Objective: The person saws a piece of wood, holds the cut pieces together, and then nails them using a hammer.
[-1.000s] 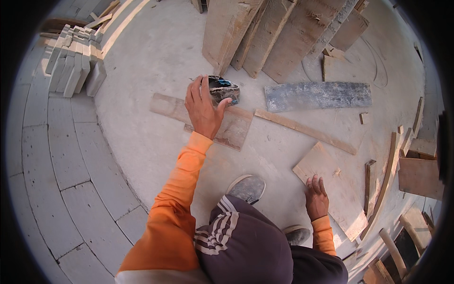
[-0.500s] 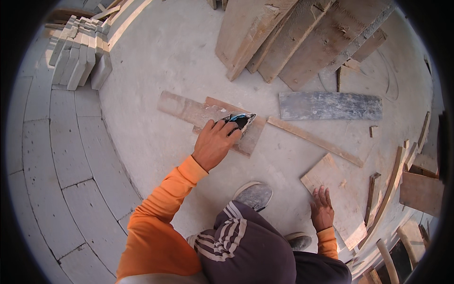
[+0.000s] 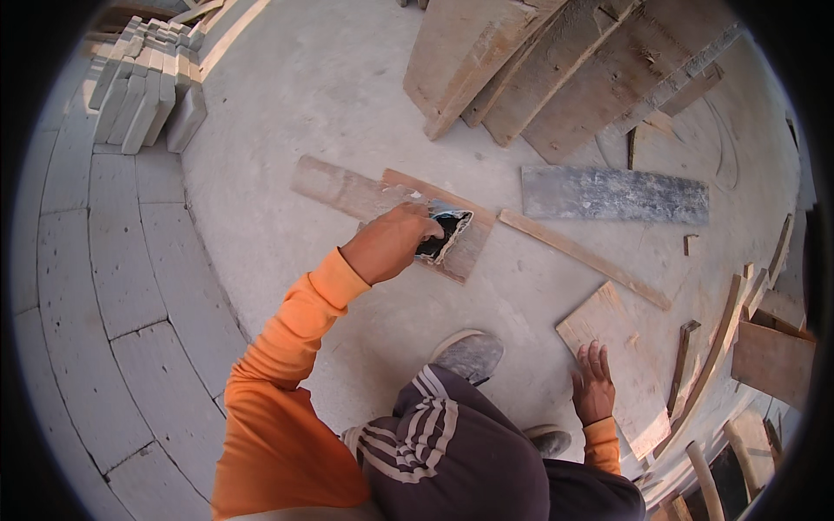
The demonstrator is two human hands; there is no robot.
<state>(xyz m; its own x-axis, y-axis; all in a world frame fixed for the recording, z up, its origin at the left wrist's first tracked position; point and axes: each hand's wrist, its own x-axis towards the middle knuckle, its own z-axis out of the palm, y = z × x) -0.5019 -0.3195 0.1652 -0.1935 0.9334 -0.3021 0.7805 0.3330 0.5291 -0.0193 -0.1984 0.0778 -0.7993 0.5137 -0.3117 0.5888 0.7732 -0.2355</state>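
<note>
My left hand [image 3: 387, 243] reaches forward, fingers curled at the left edge of a small open packet [image 3: 452, 236]. The packet has a ragged whitish rim, a bluish edge and a black inside; what is in it is too dark to make out. One fingertip dips over its rim. It sits on a reddish-brown board [image 3: 473, 252], and a paler weathered plank [image 3: 334, 187] runs out to the left. My right hand [image 3: 593, 382] lies flat with fingers stretched on the edge of a light wooden board [image 3: 638, 391].
Large wooden panels [image 3: 486, 69] lean together at the far side. A grey-stained plank [image 3: 617, 194] and a thin wood strip [image 3: 582, 259] lie on the concrete floor. Stacked pale blocks [image 3: 143, 95] stand far left on grey paving [image 3: 130, 286]. Wood scraps [image 3: 717, 347] line the right.
My left hand has pulled slightly left and turned at the wrist, with its fingers curled more and the packet's dark opening more exposed. My right hand stays on the board.
</note>
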